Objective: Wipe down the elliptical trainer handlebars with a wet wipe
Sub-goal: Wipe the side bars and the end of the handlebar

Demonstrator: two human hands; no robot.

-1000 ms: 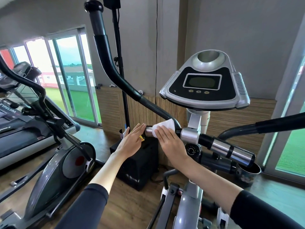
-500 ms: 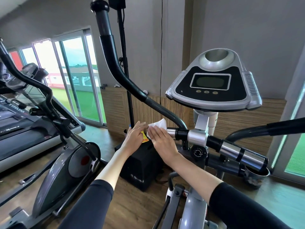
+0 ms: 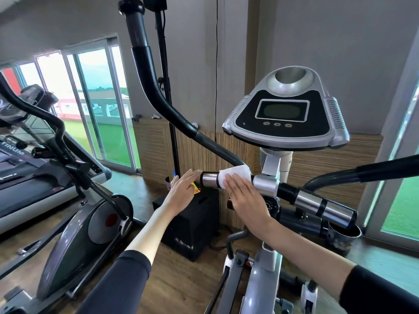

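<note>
Hands (image 3: 181, 192) (image 3: 244, 197) flat on wipe (image 3: 235, 173), perhaps handlebar (image 3: 209, 180).

Two hands show: the left hand (image 3: 181, 193) and the right hand (image 3: 244, 198). There is one white folded wet wipe (image 3: 235, 174). The grey elliptical trainer has one silver-and-black console (image 3: 249, 116) with one screen (image 3: 282, 109) and three round gold buttons (image 3: 276, 124). It has two long black swing handlebars, left (image 3: 158, 96) and right (image 3: 374, 171), and two short chrome-banded grips, left (image 3: 209, 179) and right (image 3: 322, 205). One second dark elliptical machine (image 3: 74, 241), one treadmill (image 3: 22, 184) and one black box (image 3: 192, 225) stand on the wooden floor (image 3: 181, 279).
</note>
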